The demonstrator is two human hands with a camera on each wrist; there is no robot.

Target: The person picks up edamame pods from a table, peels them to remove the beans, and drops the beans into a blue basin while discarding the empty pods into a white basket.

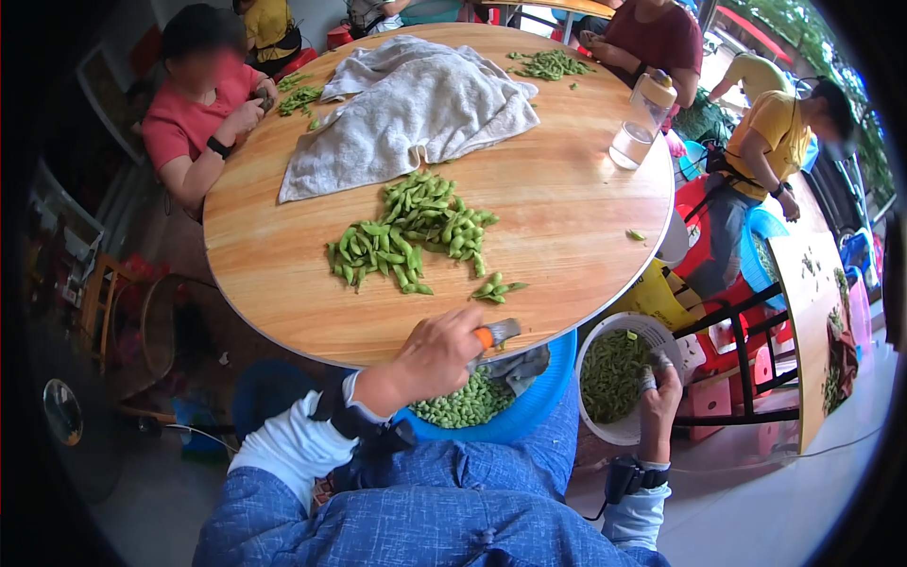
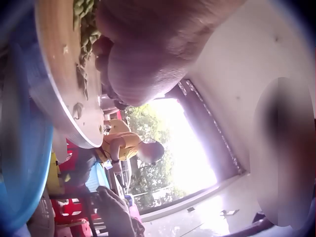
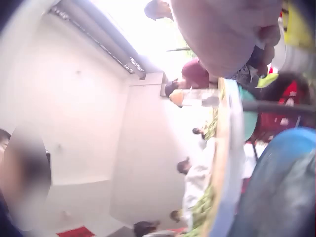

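My left hand (image 1: 433, 357) is over the near edge of the round wooden table, its fingers loosely bent. At its fingertips is a grey cover with an orange band (image 1: 485, 336). Just ahead lie a few green soybean pods (image 1: 497, 288), with a larger heap of pods (image 1: 408, 231) beyond. My right hand (image 1: 663, 392), grey coverings on its fingertips, hangs at the rim of a white basket (image 1: 592, 416) with green shells inside. A bright green shell (image 3: 268, 80) shows just past the right fingertips in the right wrist view, apart from them in the head view.
A blue basin (image 1: 557, 383) with shelled beans and a grey cloth sits below the table edge. On the table (image 1: 567, 208) are a grey towel (image 1: 416, 113) and a clear bottle (image 1: 642, 123). Other people sit around it; a person in yellow (image 1: 765, 142) is to the right.
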